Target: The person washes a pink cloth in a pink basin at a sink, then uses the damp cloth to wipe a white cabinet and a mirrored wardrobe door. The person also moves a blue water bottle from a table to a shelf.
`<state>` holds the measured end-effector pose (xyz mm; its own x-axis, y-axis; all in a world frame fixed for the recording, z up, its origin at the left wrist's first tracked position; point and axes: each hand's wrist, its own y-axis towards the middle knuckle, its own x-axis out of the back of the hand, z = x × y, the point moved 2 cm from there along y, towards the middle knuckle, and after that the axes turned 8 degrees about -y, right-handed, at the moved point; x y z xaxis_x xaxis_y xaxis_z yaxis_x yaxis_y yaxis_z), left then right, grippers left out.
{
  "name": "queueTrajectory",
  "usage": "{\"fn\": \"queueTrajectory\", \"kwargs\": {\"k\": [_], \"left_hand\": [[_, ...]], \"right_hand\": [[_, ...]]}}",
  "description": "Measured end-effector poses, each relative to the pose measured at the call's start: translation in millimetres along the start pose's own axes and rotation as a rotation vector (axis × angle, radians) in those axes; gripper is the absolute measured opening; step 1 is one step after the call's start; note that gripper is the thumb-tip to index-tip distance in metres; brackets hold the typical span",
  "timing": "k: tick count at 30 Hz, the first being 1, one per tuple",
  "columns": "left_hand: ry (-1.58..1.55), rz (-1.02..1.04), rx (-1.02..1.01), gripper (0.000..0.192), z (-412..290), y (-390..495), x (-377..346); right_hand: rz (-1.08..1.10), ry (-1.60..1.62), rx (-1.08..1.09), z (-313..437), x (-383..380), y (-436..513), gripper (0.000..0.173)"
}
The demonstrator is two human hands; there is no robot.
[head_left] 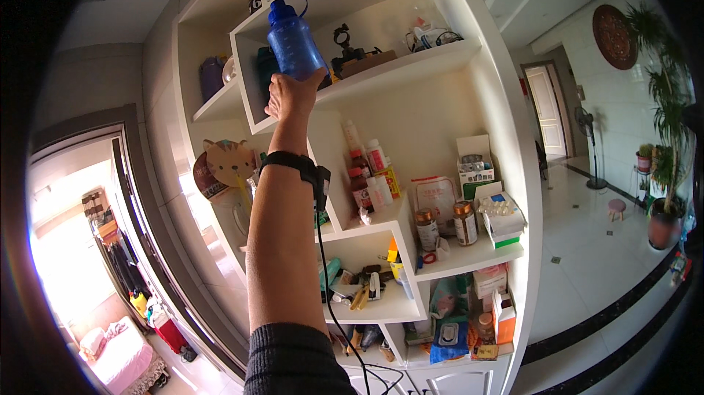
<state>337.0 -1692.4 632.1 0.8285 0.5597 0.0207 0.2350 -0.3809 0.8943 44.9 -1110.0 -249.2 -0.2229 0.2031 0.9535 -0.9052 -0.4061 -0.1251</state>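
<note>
My left hand [294, 92] is raised high in front of the shelf unit, back towards me, and grips the lower end of a translucent blue plastic water bottle [297, 46]. The bottle stands nearly upright, tilted slightly left, with its dark blue cap and carry loop on top. It is in front of an upper compartment of the white shelf unit [242, 79]. A dark teal object [267, 62] shows partly behind it. A black strap with a small device [319, 180] is around my wrist, with a cable hanging down. My right hand is out of view.
Right of the bottle, a black clamp-like holder [344, 46] stands in the compartment. Lower shelves hold medicine bottles [377, 156], brown jars [465, 223], boxes [500, 216] and tools [363, 296]. A purple container [212, 77] is at left. A doorway and a tiled room flank the unit.
</note>
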Motion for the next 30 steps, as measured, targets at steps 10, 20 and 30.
{"fn": "queueTrajectory", "kwargs": {"k": [10, 20, 30], "left_hand": [[0.107, 0.105, -0.014, 0.084, -4, 3, -8], [0.148, 0.106, 0.023, 0.085, 3, 6, -10], [0.069, -0.105, -0.496, 0.043, 13, -17, -9]], "right_hand": [[0.063, 0.061, -0.067, 0, -5, -20, 0.061], [0.148, 0.327, -0.304, 12, 31, -46, 0.053], [0.097, 0.007, -0.026, -9, -1, -26, 0.056]]}}
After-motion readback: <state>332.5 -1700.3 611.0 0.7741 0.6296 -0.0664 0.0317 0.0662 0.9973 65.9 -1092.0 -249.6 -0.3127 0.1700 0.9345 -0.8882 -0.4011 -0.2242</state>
